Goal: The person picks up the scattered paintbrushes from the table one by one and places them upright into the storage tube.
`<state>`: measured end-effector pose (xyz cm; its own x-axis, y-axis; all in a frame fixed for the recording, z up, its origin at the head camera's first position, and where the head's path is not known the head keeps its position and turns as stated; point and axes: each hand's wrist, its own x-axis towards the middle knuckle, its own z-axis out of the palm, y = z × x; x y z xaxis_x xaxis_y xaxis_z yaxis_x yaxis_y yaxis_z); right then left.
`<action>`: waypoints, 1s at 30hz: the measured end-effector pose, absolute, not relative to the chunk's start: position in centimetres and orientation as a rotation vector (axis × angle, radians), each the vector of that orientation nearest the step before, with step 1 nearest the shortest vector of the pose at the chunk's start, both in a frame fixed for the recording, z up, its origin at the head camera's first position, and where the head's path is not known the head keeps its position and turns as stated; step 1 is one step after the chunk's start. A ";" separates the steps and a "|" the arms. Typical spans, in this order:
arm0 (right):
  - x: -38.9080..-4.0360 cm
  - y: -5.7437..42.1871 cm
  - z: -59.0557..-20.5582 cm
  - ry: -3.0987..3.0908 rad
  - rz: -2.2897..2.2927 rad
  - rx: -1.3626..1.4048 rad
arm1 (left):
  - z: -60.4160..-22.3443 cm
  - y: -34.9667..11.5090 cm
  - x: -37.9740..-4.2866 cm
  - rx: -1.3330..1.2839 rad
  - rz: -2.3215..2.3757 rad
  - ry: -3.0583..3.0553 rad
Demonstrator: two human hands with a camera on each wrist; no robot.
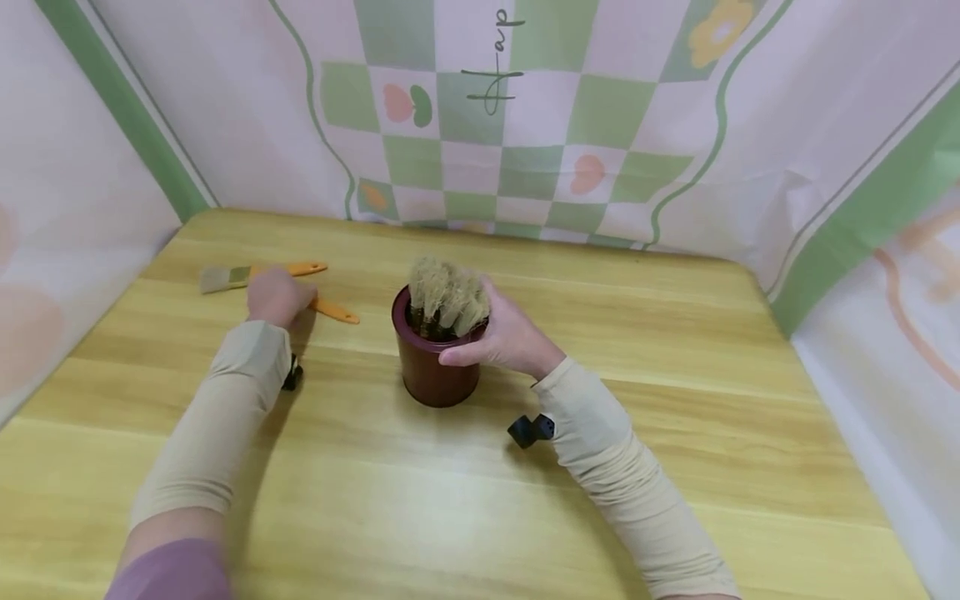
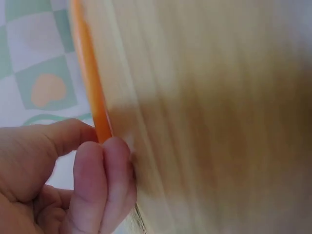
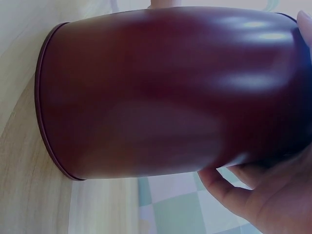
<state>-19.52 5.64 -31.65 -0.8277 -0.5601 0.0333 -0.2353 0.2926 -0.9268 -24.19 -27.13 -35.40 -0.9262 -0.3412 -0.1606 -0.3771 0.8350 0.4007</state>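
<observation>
At the left of the table, my left hand (image 1: pixel 276 296) reaches over two orange-handled paintbrushes. In the left wrist view its thumb and fingertips pinch an orange paintbrush handle (image 2: pixel 90 73). One brush's pale bristles (image 1: pixel 217 280) show left of the hand; a second orange handle (image 1: pixel 335 311) comes out to its right, its bristle end hidden. My right hand (image 1: pixel 513 337) grips the dark red cylindrical pot (image 1: pixel 438 375) near its rim, thumb on the near side. The pot stands upright, and a bunch of tan bristles (image 1: pixel 442 292) pokes out of its top.
The wood-grain table (image 1: pixel 420 508) runs back to a green-and-white checked cloth (image 1: pixel 468 167). Pale cloth walls rise on both sides. A small black wrist camera (image 1: pixel 531 430) hangs beneath my right wrist, and another (image 1: pixel 293 375) sits at the left.
</observation>
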 end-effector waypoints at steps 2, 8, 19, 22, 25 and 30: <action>-19.5 5.6 -31.7 2.261 -1.539 -0.717 | -35.6 -27.3 -23.8 -0.585 0.758 2.883; -19.5 5.5 -31.8 2.210 -1.580 -0.737 | -35.1 -27.7 -22.4 -0.341 0.809 2.853; -19.6 5.6 -31.8 2.215 -1.570 -0.745 | -34.7 -25.7 -21.5 -0.308 0.810 2.682; -19.5 5.6 -31.8 2.221 -1.569 -0.735 | -34.7 -24.4 -21.7 -0.279 0.759 2.665; -19.5 5.4 -31.9 2.217 -1.584 -0.722 | -34.2 -23.1 -21.9 -0.220 0.683 2.725; -19.5 5.4 -31.7 2.198 -1.597 -0.718 | -32.3 -20.7 -20.8 -0.061 0.467 2.885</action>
